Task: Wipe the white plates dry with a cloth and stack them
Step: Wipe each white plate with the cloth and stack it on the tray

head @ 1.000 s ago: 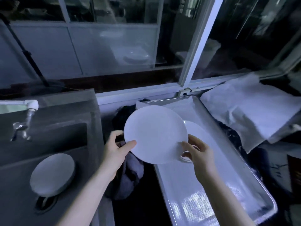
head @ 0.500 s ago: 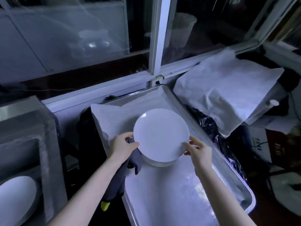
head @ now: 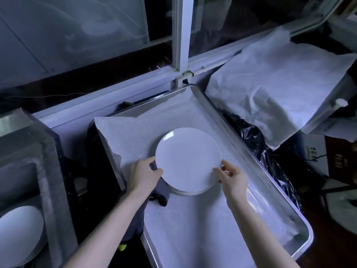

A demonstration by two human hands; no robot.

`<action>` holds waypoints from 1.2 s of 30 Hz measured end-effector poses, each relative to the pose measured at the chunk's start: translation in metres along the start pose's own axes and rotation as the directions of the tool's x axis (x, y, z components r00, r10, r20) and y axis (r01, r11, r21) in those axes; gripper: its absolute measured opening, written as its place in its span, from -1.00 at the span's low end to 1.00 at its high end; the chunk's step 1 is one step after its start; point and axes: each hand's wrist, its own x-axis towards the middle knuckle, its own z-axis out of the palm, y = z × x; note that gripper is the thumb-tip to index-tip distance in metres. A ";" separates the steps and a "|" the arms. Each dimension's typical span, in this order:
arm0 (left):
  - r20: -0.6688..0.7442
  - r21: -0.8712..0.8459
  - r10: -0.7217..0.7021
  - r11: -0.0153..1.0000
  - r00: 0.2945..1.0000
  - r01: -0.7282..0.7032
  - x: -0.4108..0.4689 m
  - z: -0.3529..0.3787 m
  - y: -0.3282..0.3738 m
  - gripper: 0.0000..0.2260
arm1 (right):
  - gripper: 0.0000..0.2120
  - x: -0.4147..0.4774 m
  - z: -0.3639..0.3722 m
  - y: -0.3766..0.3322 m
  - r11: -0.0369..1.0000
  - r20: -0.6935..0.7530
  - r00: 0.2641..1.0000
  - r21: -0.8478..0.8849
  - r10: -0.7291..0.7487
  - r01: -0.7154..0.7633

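Gripping one white plate (head: 188,159) from either side, both hands meet over a metal tray (head: 286,209). The left hand (head: 144,176) has its thumb laid on the near-left rim and its fingers curled under it, with a dark grey cloth (head: 161,188) bunched in the same grasp and trailing down below the wrist. The right hand (head: 232,179) pinches the near-right rim between thumb and bent fingertips. The plate is round, plain and flat, matte but for a small glint on its far-left edge, and it sits level between the two sets of fingers. Directly under them it rests on, or just above, a short stack of plates (head: 191,192) whose edges show in layers below. The stack stands on a white mesh liner (head: 193,229) covering the tray floor. Well outside the left fingers, another pale plate (head: 17,235) lies in a grey sink (head: 52,171). Beyond the right fingers lie crumpled black plastic (head: 249,136) and a white sheet (head: 280,89), then the window frame (head: 182,35).
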 end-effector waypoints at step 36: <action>-0.266 -0.944 -0.480 0.307 0.836 -0.123 -0.143 -0.227 -0.141 -0.91 | -0.26 -0.286 0.179 -0.118 0.782 0.744 0.336 0.386 -0.578 0.489</action>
